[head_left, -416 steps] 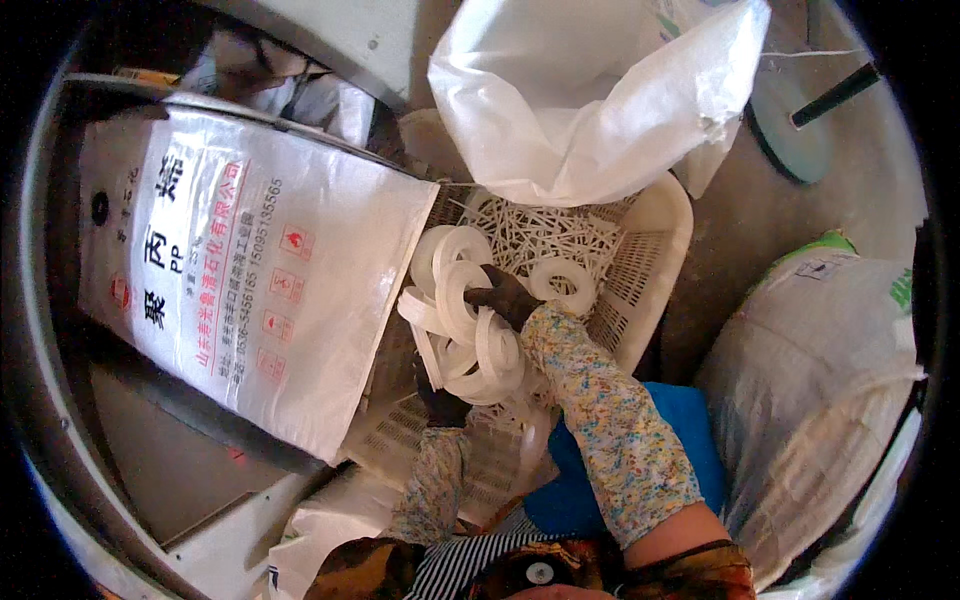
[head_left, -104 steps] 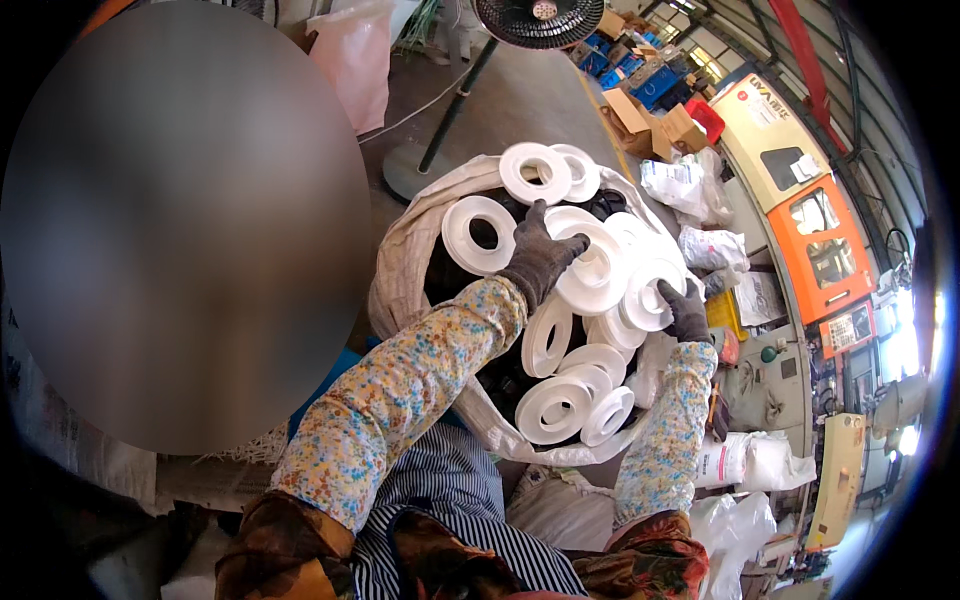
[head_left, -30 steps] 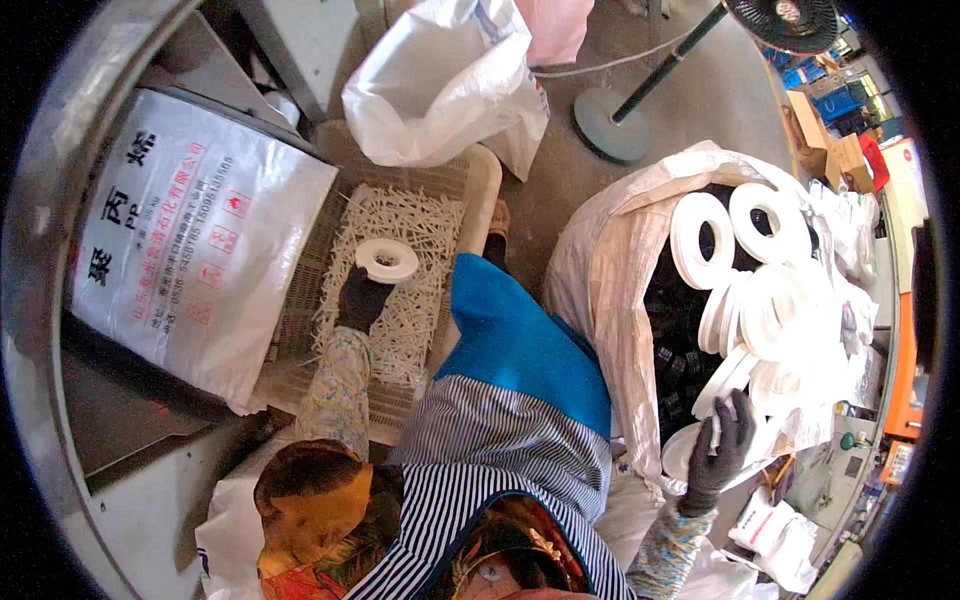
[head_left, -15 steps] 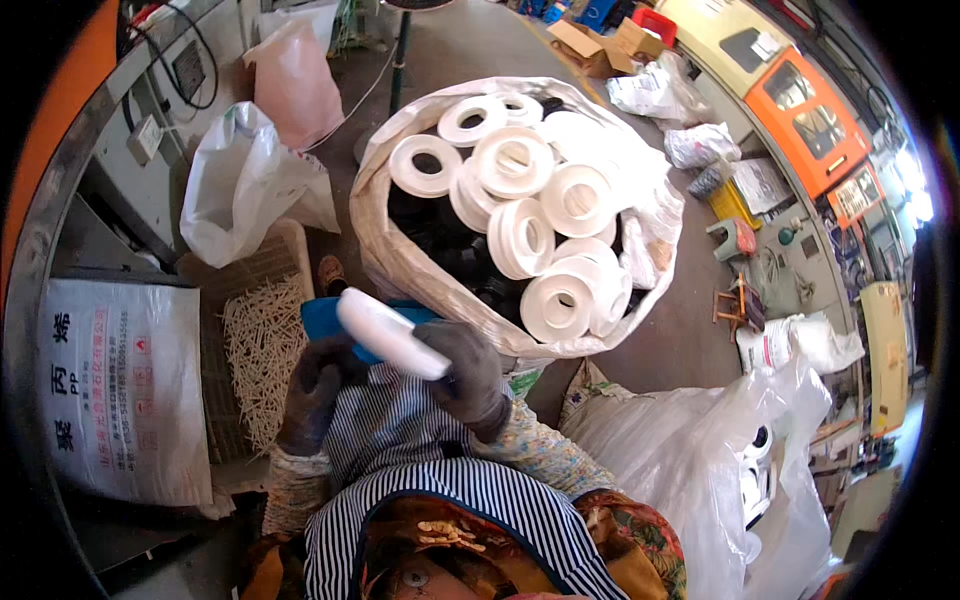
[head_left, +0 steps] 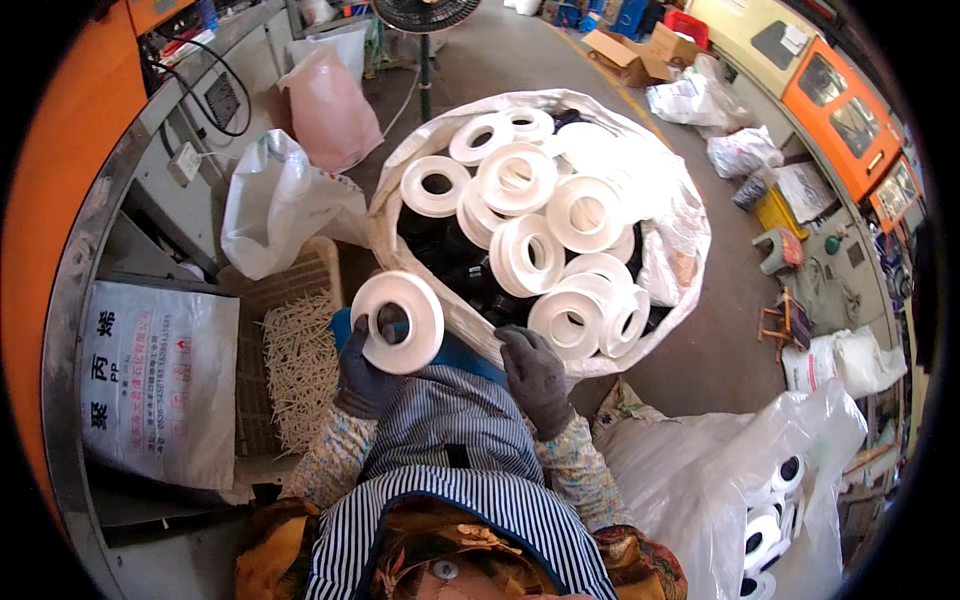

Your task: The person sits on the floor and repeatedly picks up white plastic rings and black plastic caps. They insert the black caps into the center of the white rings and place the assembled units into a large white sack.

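A white flanged plastic ring (head_left: 425, 325) is tilted up in front of me, its round hole facing me. My left hand (head_left: 367, 378), in a dark grey glove, grips its lower left edge, and fingers show through the hole. To the right, my gloved right hand (head_left: 538, 378) is apart from the ring, beside the near rim of a large white sack (head_left: 386, 215). Its fingers are curled closed; whatever may be in them is hidden. Several similar white rings (head_left: 516, 180) lie heaped in the sack over black plastic parts (head_left: 445, 245).
A crate (head_left: 325, 268) of thin pale sticks (head_left: 297, 350) stands at left beside a printed white bag (head_left: 165, 390). A clear plastic bag (head_left: 700, 480) with white-and-black parts lies at lower right. Beyond the sack is a fan (head_left: 425, 12); a small stool (head_left: 780, 250) stands right.
The ring has moved from my right hand into my left and turned from nearly edge-on to face me. My right hand has moved right, away from it. The whole view has shifted.
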`<state>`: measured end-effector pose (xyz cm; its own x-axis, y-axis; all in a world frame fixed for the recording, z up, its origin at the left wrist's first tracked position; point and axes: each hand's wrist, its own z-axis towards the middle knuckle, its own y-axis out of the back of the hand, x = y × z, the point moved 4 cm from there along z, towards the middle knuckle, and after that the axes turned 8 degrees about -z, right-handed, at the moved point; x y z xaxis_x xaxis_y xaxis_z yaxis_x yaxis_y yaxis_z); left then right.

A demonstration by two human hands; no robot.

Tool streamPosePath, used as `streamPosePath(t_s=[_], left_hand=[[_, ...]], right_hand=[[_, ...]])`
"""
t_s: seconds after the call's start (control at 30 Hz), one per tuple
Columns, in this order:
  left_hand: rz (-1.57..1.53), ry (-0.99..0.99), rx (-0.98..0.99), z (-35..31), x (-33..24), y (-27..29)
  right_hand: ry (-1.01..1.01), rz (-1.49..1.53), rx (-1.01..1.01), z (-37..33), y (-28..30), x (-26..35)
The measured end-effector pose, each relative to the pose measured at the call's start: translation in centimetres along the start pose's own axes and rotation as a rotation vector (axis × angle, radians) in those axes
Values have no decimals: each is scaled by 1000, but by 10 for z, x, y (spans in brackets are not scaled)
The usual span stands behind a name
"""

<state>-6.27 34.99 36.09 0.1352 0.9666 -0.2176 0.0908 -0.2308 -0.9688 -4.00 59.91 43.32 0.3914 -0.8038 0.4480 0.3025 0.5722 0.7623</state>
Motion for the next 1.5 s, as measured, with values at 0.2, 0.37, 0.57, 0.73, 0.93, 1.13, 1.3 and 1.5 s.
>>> streamPosePath(t_s=[0.2,0.37,0.57,0.73,0.93,1.13,1.3,1.5], left_hand=[[-89,-23,6,10,-1,2],[-36,107,-91,-8,3,15],[67,92,-195,-6,-8,11],[519,-76,33,-5,-11,8],[133,187,3,3,16,-35],[138,246,-57,2,36,-33],[430,200,-52,-8,36,-32],[585,154,-2,-14,34,-50]], right_hand=[[167,-374,134,76,-64,12],[384,-499,85,138,-94,26],[378,-534,326,165,-124,19],[249,100,-2,119,-38,42],[-299,681,315,58,-41,37],[253,-181,186,60,-17,44],[223,-139,386,53,-20,40],[186,-4,392,53,-8,47]])
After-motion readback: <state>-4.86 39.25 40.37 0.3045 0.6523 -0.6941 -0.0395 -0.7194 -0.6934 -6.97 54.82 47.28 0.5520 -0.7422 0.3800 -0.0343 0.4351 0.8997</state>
